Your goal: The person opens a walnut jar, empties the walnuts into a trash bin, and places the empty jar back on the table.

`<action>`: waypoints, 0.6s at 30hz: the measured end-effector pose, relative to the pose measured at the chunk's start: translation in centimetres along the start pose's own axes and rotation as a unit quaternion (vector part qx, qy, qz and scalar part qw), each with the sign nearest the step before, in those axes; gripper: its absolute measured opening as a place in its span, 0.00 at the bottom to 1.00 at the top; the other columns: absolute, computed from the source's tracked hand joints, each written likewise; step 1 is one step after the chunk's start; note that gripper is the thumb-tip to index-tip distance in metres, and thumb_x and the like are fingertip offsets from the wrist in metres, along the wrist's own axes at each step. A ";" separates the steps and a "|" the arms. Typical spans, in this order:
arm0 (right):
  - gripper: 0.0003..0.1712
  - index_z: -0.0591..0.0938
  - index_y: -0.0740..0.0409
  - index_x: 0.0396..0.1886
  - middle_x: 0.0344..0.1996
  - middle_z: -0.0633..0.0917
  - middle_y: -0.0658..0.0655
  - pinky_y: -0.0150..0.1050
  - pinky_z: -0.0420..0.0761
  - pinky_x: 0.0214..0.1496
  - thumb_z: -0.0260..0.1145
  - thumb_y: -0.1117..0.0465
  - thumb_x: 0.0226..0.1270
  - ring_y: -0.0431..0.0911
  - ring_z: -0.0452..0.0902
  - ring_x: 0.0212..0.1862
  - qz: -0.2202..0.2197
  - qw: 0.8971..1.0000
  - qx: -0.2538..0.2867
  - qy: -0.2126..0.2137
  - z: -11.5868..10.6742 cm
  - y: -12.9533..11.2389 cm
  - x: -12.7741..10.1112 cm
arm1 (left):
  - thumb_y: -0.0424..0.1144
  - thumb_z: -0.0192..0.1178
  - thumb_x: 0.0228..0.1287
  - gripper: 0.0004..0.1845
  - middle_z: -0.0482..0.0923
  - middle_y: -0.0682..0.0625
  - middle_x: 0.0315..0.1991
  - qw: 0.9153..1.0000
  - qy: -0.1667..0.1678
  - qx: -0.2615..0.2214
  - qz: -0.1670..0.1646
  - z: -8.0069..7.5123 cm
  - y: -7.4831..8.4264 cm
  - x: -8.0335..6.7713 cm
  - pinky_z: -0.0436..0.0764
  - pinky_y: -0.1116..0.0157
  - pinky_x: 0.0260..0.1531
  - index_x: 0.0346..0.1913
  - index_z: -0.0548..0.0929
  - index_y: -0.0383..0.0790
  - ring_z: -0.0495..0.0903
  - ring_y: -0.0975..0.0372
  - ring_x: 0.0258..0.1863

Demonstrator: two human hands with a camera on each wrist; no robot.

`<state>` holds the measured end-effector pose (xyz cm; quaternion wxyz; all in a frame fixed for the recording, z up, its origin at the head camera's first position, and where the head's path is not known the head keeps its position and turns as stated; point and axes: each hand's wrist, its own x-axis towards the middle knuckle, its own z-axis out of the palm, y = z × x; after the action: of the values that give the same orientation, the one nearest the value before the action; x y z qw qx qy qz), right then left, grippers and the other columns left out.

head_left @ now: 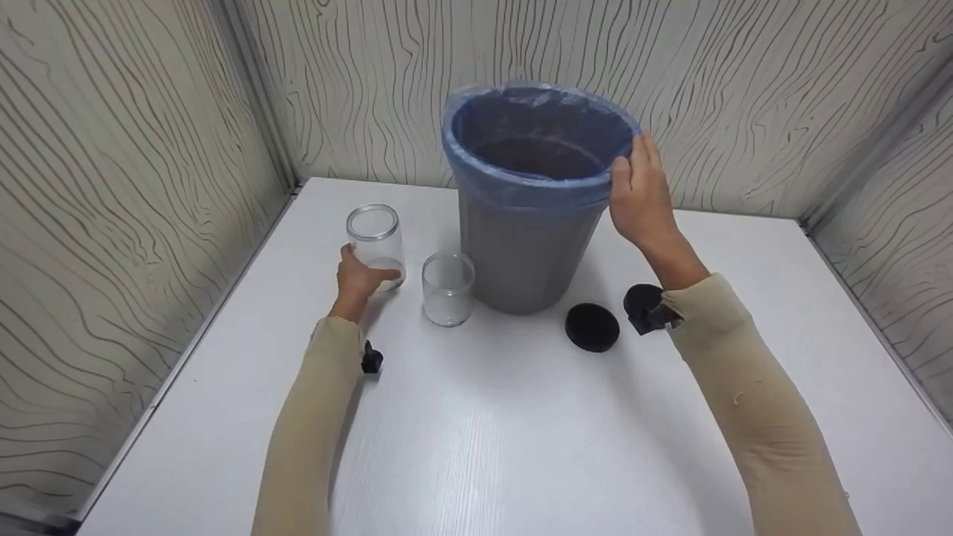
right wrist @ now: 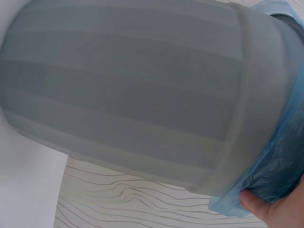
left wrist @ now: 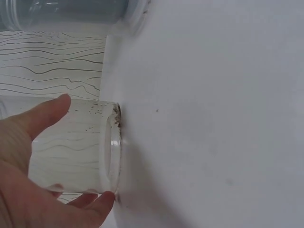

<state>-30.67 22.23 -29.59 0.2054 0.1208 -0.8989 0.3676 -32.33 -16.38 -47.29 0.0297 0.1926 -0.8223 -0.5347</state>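
My left hand [head_left: 359,280] grips a clear, lidless jar [head_left: 378,249] low on its side, thumb on one side and fingers on the other. In the left wrist view, small brown crumbs [left wrist: 116,116] show near the jar's base. Just to its right a second clear jar [head_left: 447,292] stands upright with its mouth uncovered. At the rim of a grey trash bin [head_left: 521,257], my right hand [head_left: 645,195] holds the folded-over edge of a blue trash bag [head_left: 536,192] that lines it. The right wrist view shows the thumb [right wrist: 254,204] pressed on the blue film.
A round black lid [head_left: 592,327] lies on the white table [head_left: 476,417] in front of the bin. Close to the right cuff is another black round piece [head_left: 640,301], partly behind the wrist camera. Walls with a wood-line pattern [head_left: 357,89] enclose the table's back and sides.
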 end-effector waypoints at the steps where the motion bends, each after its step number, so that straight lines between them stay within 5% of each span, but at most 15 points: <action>1: 0.35 0.47 0.72 0.72 0.72 0.46 0.67 0.41 0.42 0.72 0.33 0.52 0.75 0.52 0.38 0.73 -0.001 1.000 0.000 -0.001 0.0 0.0 0.0 | 0.37 0.75 0.43 0.61 0.52 0.36 0.70 1.000 0.000 0.000 0.000 0.0 0.0 0.0 0.52 0.53 0.67 0.73 0.42 0.37 0.53 0.46 0.69; 11: 0.37 0.49 0.72 0.71 0.72 0.48 0.68 0.45 0.44 0.72 0.37 0.49 0.75 0.55 0.40 0.73 0.007 1.000 -0.003 -0.015 -1.2 -0.1 0.0 | 0.42 0.73 0.46 0.61 0.48 0.37 0.71 0.999 -0.018 -0.018 0.041 -1.4 1.0 -1.4 0.55 0.51 0.66 0.74 0.39 0.40 0.50 0.46 0.70; 18: 0.39 0.51 0.69 0.72 0.72 0.48 0.65 0.48 0.51 0.70 0.40 0.45 0.74 0.54 0.43 0.72 -0.012 1.000 0.020 0.010 -2.7 -0.1 -0.8 | 0.48 0.68 0.53 0.59 0.42 0.34 0.72 0.996 -0.032 0.041 0.075 -3.6 2.5 -3.6 0.55 0.50 0.66 0.74 0.35 0.39 0.47 0.44 0.70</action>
<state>-29.19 24.10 -28.18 0.2158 0.1318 -0.8879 0.3843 -28.77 -17.42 -42.98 0.0358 0.1145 -0.8560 -0.5028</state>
